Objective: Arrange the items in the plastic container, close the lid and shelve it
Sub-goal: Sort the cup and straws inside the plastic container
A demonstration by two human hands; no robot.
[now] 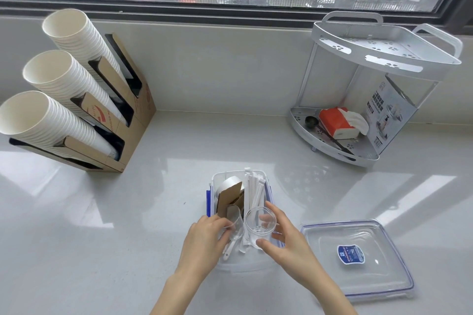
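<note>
While lid (358, 258) off, both hands (204, 238) in container (217, 179)

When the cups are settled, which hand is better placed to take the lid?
The right hand. The lid lies on the counter just right of the plastic container, beside that hand. The left hand would have to cross over.

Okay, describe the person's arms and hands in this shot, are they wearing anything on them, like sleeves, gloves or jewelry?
Both forearms come in from the bottom edge and are bare as far as the picture shows: no sleeves visible. The left hand and the right hand wear no gloves. No ring, watch or bracelet shows on either hand or wrist. Fingernails look short and unpainted, though the picture is a little soft there.
</note>
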